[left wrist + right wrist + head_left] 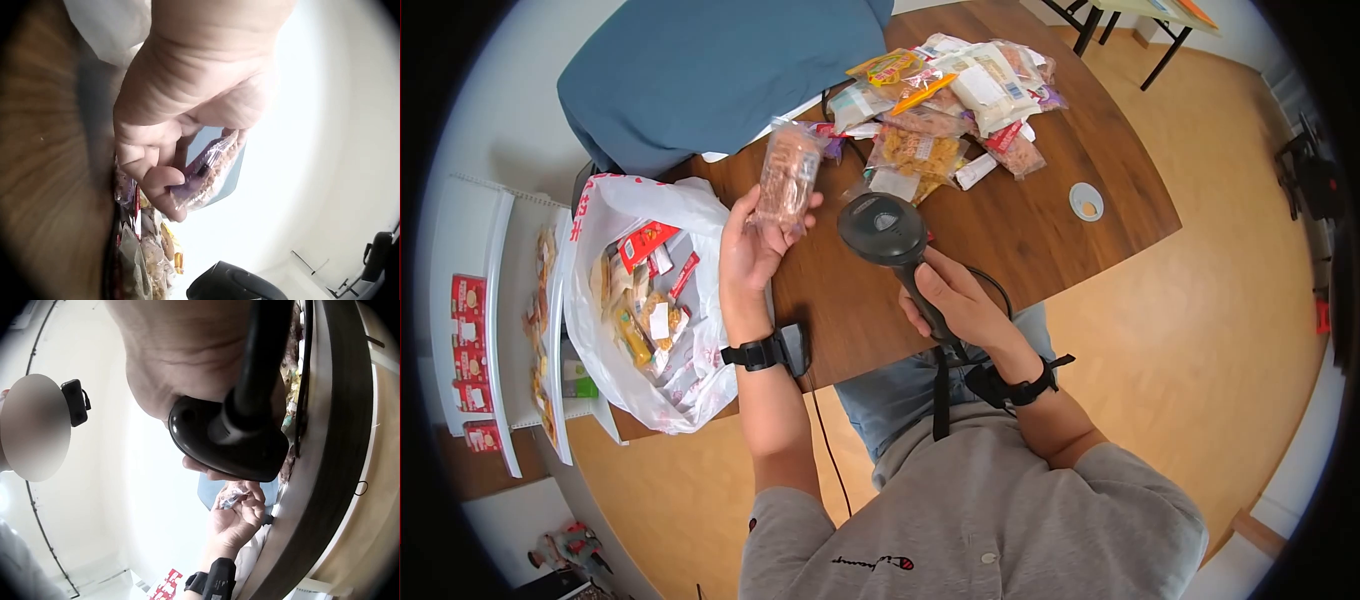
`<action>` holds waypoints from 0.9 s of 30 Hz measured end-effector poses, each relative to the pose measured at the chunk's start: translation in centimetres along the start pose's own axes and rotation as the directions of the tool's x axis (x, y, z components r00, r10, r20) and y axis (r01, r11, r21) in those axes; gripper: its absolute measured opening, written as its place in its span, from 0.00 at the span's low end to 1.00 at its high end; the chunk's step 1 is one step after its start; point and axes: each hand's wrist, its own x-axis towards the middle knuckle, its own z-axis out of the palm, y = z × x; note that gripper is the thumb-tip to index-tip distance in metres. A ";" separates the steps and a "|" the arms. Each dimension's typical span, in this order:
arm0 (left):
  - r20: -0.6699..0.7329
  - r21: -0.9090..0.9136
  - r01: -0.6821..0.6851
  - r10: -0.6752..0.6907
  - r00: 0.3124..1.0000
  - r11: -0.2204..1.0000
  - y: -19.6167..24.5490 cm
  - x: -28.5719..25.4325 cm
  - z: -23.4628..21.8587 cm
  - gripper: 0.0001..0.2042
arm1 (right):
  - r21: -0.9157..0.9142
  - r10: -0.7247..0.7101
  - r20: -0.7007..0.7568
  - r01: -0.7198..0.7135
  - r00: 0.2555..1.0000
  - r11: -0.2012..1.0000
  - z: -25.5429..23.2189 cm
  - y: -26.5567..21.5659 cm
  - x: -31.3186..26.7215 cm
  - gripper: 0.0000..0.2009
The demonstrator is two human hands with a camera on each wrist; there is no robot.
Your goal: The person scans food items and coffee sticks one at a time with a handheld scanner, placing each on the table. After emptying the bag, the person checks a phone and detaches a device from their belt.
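Observation:
My left hand [752, 250] holds up a clear plastic snack packet [790, 178] with reddish-brown food inside, over the table's left part. In the left wrist view the thumb and fingers pinch the packet [212, 175] at its edges, and its purple-printed side shows. A black handheld barcode scanner [884, 230] is gripped by its handle in my right hand [966, 305], its head pointing towards the back of the table and standing to the right of the packet. From the right wrist view the scanner's handle base [231, 447] and its cable fill the front.
Many snack packets [915, 150] lie heaped at the table's back. A white plastic bag [690, 400] with packets inside stands open at the left, beside shelves of red packs [470, 345]. A blue cloth [720, 80] covers something behind. A round white sticker [1086, 202] lies right.

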 end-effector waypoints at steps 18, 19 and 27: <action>-0.042 0.695 -0.405 0.596 0.802 0.594 1.0 -2.1 5.3 0.13 | -0.006 0.006 -0.043 -0.007 0.999 1.000 0.6 -0.2 0.1 0.32; -0.084 0.737 -0.379 0.632 0.770 0.559 1.8 -3.3 5.1 0.13 | -0.009 0.015 -0.054 -0.015 0.998 1.000 0.6 -0.4 -0.1 0.32; -0.288 0.931 0.310 0.908 0.304 0.191 5.8 -15.1 -1.8 0.18 | 0.014 0.035 -0.064 -0.034 0.997 0.999 0.1 -0.7 -0.2 0.28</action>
